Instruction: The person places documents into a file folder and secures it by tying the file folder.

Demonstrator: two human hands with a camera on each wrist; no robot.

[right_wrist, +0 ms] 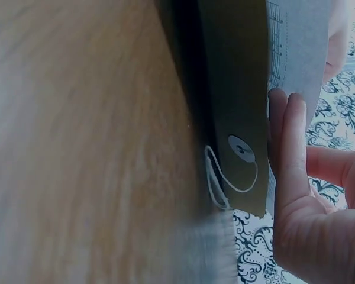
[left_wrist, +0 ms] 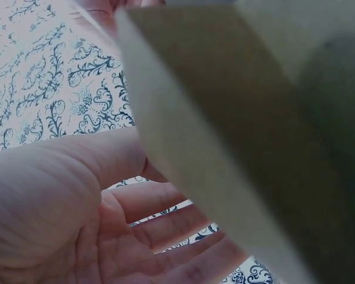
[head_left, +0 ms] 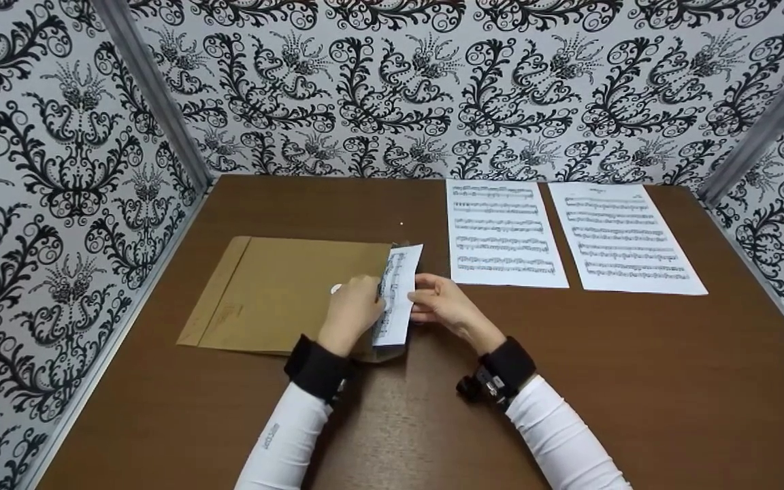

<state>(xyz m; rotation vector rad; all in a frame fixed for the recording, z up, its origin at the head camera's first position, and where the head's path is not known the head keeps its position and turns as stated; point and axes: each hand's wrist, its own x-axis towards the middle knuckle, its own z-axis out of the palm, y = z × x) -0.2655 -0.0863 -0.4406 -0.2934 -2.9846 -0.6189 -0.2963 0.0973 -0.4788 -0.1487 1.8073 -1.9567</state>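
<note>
A large brown kraft envelope (head_left: 290,279) lies on the table, its opening toward the right. Music sheets (head_left: 400,289) stick out of that opening, tilted up, with the rest hidden inside. My left hand (head_left: 354,305) grips the envelope's edge by the opening; in the left wrist view, its thumb and fingers lie at the brown paper edge (left_wrist: 183,142). On the other side, my right hand (head_left: 452,307) pinches the outer edge of the sheets between thumb and fingers. The right wrist view shows the flap with a round button (right_wrist: 241,148) and a loose looped string (right_wrist: 216,183).
Two printed music pages lie flat at the back right: the left page (head_left: 504,235) and the right page (head_left: 627,238), a narrow gap between them. Patterned walls (head_left: 378,88) enclose the brown table (head_left: 603,381) at the back and sides.
</note>
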